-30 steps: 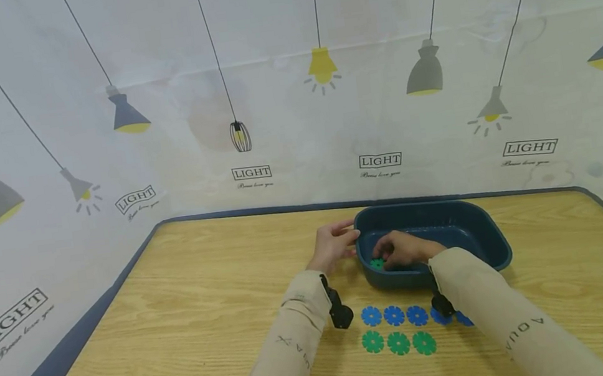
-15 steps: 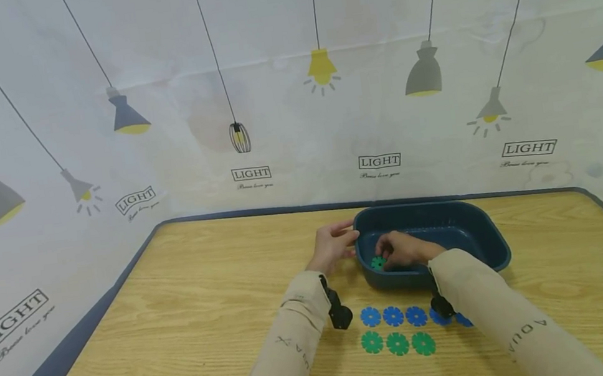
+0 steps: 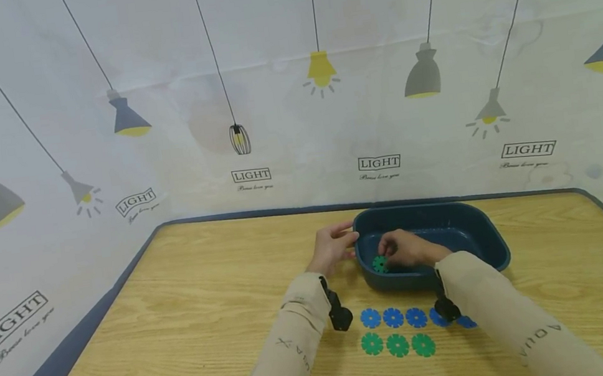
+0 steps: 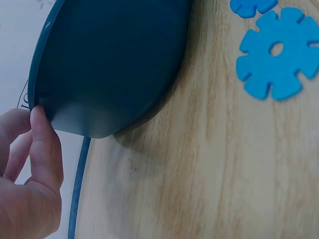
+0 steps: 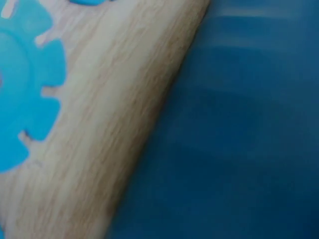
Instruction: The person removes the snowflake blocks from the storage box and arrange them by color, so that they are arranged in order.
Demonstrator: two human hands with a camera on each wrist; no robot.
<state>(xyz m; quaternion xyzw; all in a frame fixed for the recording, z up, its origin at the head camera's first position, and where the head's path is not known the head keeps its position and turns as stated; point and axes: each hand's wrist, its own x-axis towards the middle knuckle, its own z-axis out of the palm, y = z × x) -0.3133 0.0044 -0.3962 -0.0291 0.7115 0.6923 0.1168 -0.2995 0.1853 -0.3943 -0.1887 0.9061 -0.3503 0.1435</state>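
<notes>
My left hand (image 3: 333, 248) pinches the left rim of a dark blue plastic basin (image 3: 466, 224); in the left wrist view the thumb (image 4: 46, 149) lies against the basin's outer wall (image 4: 114, 64). Inside the basin, near its left end, my right hand (image 3: 406, 248) pinches a green notched interlocking disc (image 3: 380, 265), its face turned towards me. On the table in front of the basin lie a row of several blue interlocking discs (image 3: 393, 318) and, nearer me, three green ones (image 3: 397, 345). The right wrist view shows the basin wall (image 5: 224, 134) and no fingers.
My right sleeve (image 3: 498, 295) and wrist camera cover part of the blue row's right end. The wooden table (image 3: 181, 315) stretches to the left. A wall sheet (image 3: 291, 101) printed with lamps stands behind the basin, close to its back.
My right hand has drawn slightly to the right inside the basin, and the green disc has shifted with it. The left hand and the basin have stayed in place.
</notes>
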